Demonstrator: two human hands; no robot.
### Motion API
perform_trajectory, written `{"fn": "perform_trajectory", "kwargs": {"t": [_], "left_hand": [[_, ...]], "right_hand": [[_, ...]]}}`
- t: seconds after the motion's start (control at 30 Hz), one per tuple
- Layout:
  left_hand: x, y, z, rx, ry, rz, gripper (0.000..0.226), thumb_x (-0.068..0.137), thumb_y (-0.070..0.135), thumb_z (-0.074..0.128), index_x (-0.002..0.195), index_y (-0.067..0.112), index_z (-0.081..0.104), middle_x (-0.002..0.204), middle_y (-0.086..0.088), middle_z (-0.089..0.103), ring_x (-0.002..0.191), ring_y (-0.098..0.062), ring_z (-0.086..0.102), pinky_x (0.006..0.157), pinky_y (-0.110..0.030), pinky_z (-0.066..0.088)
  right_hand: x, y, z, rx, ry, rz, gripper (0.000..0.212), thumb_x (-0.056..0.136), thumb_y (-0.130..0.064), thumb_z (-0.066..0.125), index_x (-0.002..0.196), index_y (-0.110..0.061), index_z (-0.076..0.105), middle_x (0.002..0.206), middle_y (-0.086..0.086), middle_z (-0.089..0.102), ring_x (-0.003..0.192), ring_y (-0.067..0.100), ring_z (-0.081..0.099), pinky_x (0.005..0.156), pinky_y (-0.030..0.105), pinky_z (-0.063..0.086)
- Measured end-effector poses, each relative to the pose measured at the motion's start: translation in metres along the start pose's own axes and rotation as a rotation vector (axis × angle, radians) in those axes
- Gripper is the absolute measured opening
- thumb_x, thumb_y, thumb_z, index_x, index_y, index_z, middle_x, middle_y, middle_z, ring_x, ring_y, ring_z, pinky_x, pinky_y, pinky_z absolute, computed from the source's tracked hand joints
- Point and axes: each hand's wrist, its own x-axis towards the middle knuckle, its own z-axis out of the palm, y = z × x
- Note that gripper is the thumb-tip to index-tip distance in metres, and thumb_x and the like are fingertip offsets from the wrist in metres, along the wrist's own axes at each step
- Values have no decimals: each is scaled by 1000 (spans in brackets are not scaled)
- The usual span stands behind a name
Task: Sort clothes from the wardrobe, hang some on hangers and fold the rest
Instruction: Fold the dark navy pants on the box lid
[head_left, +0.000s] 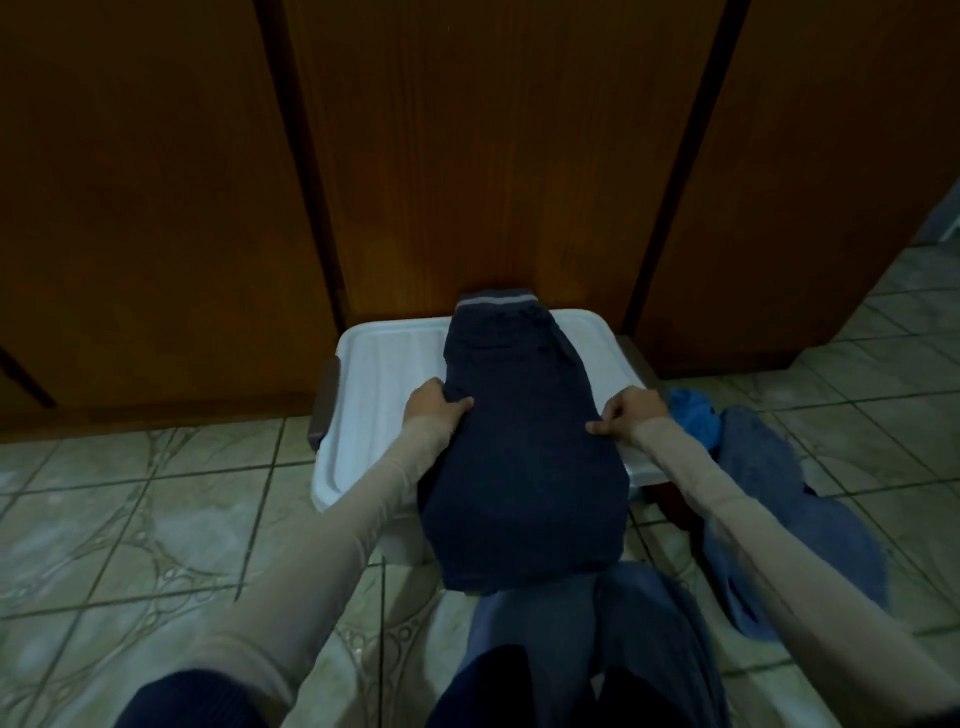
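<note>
A dark navy garment (519, 447) with a grey-striped waistband lies stretched lengthwise over a white plastic box lid (384, 364), its near end hanging over the lid's front edge. My left hand (434, 402) grips the garment's left edge, thumb on top of the cloth. My right hand (626, 408) pinches the garment's right edge with curled fingers. Both forearms wear beige sleeves.
Closed brown wooden wardrobe doors (467, 156) rise right behind the box. A blue cloth heap (769, 488) and a brighter blue piece (693, 413) lie on the tiled floor (130, 493) to the right. More bluish fabric (597, 613) lies in front of my legs.
</note>
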Motion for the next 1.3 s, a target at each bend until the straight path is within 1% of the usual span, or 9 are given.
{"fn": "perform_trajectory", "kwargs": {"t": [0.13, 0.27, 0.4, 0.57, 0.7, 0.83, 0.97, 1.1, 1.3], "left_hand": [[-8, -21, -1, 363, 78, 211, 44, 96, 36, 44, 131, 9, 38, 128, -15, 47, 118, -30, 42, 91, -39, 39], [-23, -38, -21, 403, -32, 372, 50, 98, 35, 40, 143, 17, 28, 138, -11, 36, 127, -28, 33, 104, -41, 33], [-51, -53, -32, 414, -12, 291, 39, 93, 42, 48, 123, 17, 46, 116, -6, 57, 105, -25, 54, 88, -38, 45], [-76, -46, -27, 486, 161, 243, 43, 90, 49, 51, 111, 11, 52, 112, -8, 51, 105, -26, 52, 76, -36, 43], [-85, -22, -11, 569, 128, 158, 55, 88, 56, 50, 109, 6, 52, 111, -11, 55, 106, -29, 53, 80, -36, 42], [-82, -21, -8, 466, 61, 299, 33, 97, 18, 42, 127, 3, 43, 117, -21, 58, 104, -35, 55, 81, -35, 40], [-72, -49, -28, 361, -139, 530, 61, 85, -10, 42, 141, 17, 37, 122, -18, 57, 107, -34, 55, 89, -29, 39], [-64, -60, -32, 337, -169, 678, 61, 88, -8, 46, 140, 22, 39, 134, -10, 52, 120, -28, 50, 101, -26, 35], [-53, -59, -37, 473, -232, 653, 55, 88, 21, 61, 138, 32, 40, 116, -7, 52, 107, -25, 52, 93, -28, 41]], "right_hand": [[-16, 9, 15, -183, 177, -353, 24, 85, -18, 65, 107, -14, 54, 114, 6, 54, 103, 25, 54, 82, 37, 46], [-20, 26, 24, -262, 196, -620, 22, 93, -8, 50, 108, -12, 66, 133, 4, 51, 120, 25, 47, 94, 35, 41], [-22, 36, 29, -133, 158, -537, 25, 96, -7, 46, 114, -10, 64, 135, 3, 51, 122, 24, 47, 101, 26, 32], [-28, 37, 36, -55, 206, -541, 23, 94, -1, 47, 111, -2, 63, 133, 12, 52, 120, 28, 51, 99, 28, 35], [-32, 42, 33, -23, 181, -530, 37, 84, 16, 46, 114, 1, 63, 134, 19, 50, 123, 31, 50, 99, 18, 29], [-42, 49, 24, -122, 27, -589, 51, 84, 16, 44, 130, -4, 51, 145, 15, 37, 133, 26, 40, 104, 17, 25], [-47, 57, 17, -139, 1, -622, 53, 86, 16, 43, 133, -9, 49, 144, 11, 41, 130, 26, 44, 103, 15, 25], [-48, 60, 9, -78, -56, -610, 43, 90, 4, 51, 131, -11, 51, 141, 9, 45, 127, 25, 48, 102, 13, 28], [-49, 63, 3, -228, -118, -643, 61, 85, -17, 67, 139, -19, 40, 146, 0, 38, 130, 11, 39, 103, 10, 21]]}}
